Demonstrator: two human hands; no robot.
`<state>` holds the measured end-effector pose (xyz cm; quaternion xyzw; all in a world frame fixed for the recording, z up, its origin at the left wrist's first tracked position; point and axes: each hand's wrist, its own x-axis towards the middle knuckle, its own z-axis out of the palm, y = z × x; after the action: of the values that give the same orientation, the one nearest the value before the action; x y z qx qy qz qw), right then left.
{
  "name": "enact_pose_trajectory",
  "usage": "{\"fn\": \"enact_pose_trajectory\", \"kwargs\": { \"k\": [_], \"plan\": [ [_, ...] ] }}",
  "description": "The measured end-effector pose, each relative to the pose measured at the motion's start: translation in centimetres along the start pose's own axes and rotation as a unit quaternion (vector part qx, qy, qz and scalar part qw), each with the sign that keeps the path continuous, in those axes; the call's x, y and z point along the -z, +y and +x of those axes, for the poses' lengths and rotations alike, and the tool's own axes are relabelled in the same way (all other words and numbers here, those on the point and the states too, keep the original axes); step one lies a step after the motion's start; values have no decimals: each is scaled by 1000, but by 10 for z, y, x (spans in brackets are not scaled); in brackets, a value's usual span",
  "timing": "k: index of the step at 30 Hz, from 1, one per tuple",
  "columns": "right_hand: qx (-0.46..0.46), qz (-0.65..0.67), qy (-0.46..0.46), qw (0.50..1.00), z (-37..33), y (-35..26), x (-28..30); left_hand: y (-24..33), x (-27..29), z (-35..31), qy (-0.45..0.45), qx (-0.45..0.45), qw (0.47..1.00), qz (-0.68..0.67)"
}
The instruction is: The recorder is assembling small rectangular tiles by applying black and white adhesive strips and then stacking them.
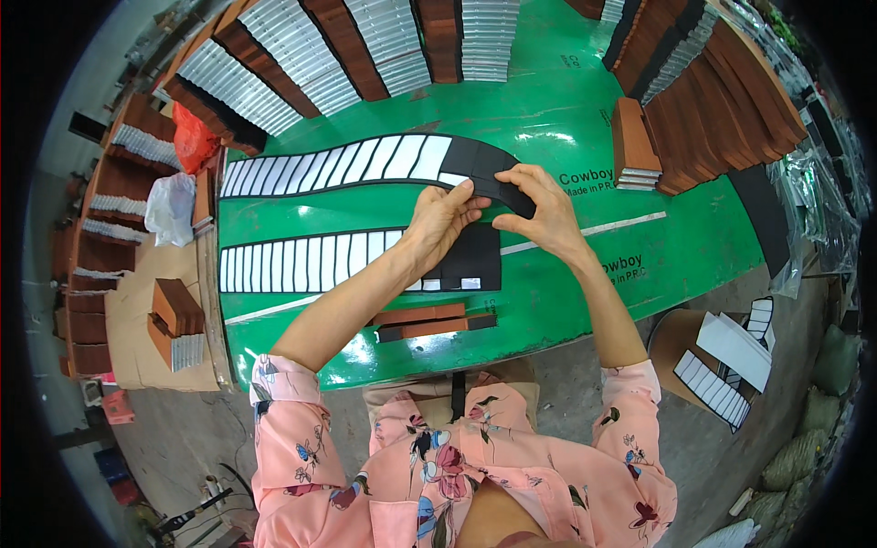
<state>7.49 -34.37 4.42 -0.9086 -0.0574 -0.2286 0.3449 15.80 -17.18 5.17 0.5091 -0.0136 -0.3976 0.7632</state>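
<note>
A long black panel with a row of white rectangles (pixel 338 169) lies across the green table, its plain black right end lifted and bent in my hands. My right hand (pixel 541 212) grips that end, thumb below and fingers over the top. My left hand (pixel 440 222) is closed at the panel's lower edge, thumb and forefinger pinched beside a small white strip (pixel 451 180). Below it a second striped black panel (pixel 311 262) lies flat, partly covered by my left forearm. Small white pieces (pixel 470 283) sit along its black end.
Two narrow brown pieces (pixel 425 317) lie near the green table's (pixel 566 315) front edge. Stacks of brown and silver folded panels (pixel 384 46) line the back, with more at right (pixel 722 100). Left are a brown bundle (pixel 176 320) and plastic bags (pixel 171 210). More striped panels (pixel 713 388) rest lower right.
</note>
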Motion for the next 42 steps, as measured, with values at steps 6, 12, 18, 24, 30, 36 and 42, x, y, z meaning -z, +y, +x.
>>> {"fn": "enact_pose_trajectory", "kwargs": {
  "k": [6, 12, 18, 24, 30, 36, 42],
  "plan": [
    [-154, 191, 28, 969, -2, 7, -3, -3, -4, -1, 12, -20, 1000, -7],
    [-50, 92, -2, 995, 5, -6, 4, -3, 8, -1, 48, -7, 997, 60],
    [-101, 124, -64, 985, 10, -7, 7, -8, 7, 0, 39, -13, 996, 81],
    [-179, 120, -86, 973, 14, -12, 2, -4, 10, -7, 6, -1, 1000, -3],
    [-183, 120, -66, 974, 9, -10, -11, -7, 15, -3, 57, 11, 998, 16],
    [-237, 81, -49, 967, 11, -17, -18, -9, 24, 2, 95, -7, 988, 123],
    [-286, 263, -36, 921, 2, -11, -33, -5, 24, 2, 111, -35, 966, 231]
  ]
}}
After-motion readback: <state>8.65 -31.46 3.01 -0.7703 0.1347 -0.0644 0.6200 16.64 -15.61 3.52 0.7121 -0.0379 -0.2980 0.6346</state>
